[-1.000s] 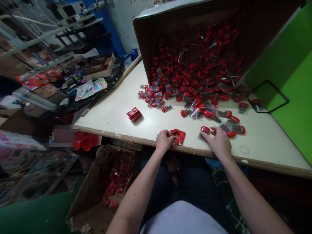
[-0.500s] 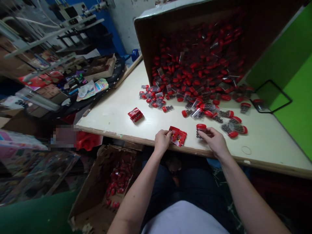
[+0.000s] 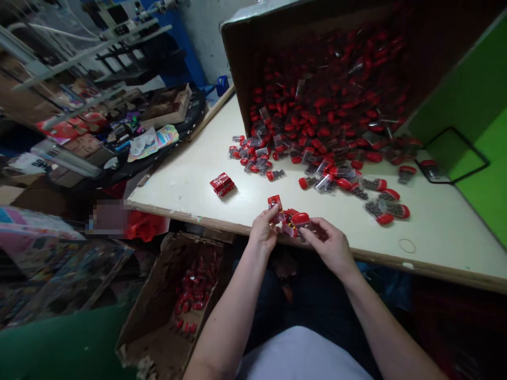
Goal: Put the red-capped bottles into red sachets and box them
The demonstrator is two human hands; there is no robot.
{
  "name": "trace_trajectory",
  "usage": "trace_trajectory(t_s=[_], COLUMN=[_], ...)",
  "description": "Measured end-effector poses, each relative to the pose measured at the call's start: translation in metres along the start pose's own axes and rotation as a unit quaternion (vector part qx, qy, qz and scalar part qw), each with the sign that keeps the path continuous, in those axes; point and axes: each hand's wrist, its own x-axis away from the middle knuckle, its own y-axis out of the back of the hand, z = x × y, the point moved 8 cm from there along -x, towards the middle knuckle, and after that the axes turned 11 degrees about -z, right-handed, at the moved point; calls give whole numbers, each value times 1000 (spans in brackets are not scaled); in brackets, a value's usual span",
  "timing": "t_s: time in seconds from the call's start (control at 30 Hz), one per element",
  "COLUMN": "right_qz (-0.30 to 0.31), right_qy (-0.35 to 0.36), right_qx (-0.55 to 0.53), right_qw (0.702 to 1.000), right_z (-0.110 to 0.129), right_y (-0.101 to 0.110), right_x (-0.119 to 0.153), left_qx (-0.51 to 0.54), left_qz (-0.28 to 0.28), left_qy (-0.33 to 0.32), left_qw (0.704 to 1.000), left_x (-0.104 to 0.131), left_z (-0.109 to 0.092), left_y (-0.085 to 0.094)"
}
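My left hand (image 3: pixel 264 229) pinches a small red printed packet (image 3: pixel 274 202) at the table's front edge. Just right of it, my right hand (image 3: pixel 330 245) grips a clear bottle with a red cap (image 3: pixel 300 218), its body partly behind my fingers. Another red packet (image 3: pixel 290 228) lies between the hands, partly overlapped by the bottle. A stack of red packets (image 3: pixel 223 184) rests farther left on the white table (image 3: pixel 182 182). Many red-capped bottles with dark beads (image 3: pixel 325 182) spill out beyond my hands.
A big carton (image 3: pixel 241 68) on its side holds the bottle heap. Below the table at left stands an open cardboard box (image 3: pixel 146 316) with red items inside. A black wire frame (image 3: pixel 455 153) and a rubber band (image 3: pixel 407 245) are at right. Machinery (image 3: pixel 99 58) stands back left.
My right hand has moved left with the bottle, up to the packets. My left hand has raised a packet from the table, and the packets now look separated.
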Motion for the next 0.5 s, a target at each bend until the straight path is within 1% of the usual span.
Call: trace_trajectory(t_s=[0.1,0.13,0.2,0.27,0.33,0.43,0.5], right_qz=[30,27,-4,-44,-67,-75,-72], right_qy=[34,39,38,28,20,3,-14], right_qx=[15,28,47,57,60,47,30], right_qw=[999,998,998,997,996,996,997], right_z=[12,13,10,6,3,1,-1], right_y=[-11,-13,-14,-10,-6,-3,-3], right_x=[15,17,20,20,19,19,20], left_qx=[75,91,107,111,112,107,102], left_qz=[18,26,35,25,8,-8,5], left_qy=[53,67,93,108,118,122,112], left_qw=[996,993,989,988,987,987,988], left_x=[12,17,25,31,33,33,32], left_z=[10,12,17,19,20,23,24], left_y=[-13,-17,-23,-23,-20,-15,-15])
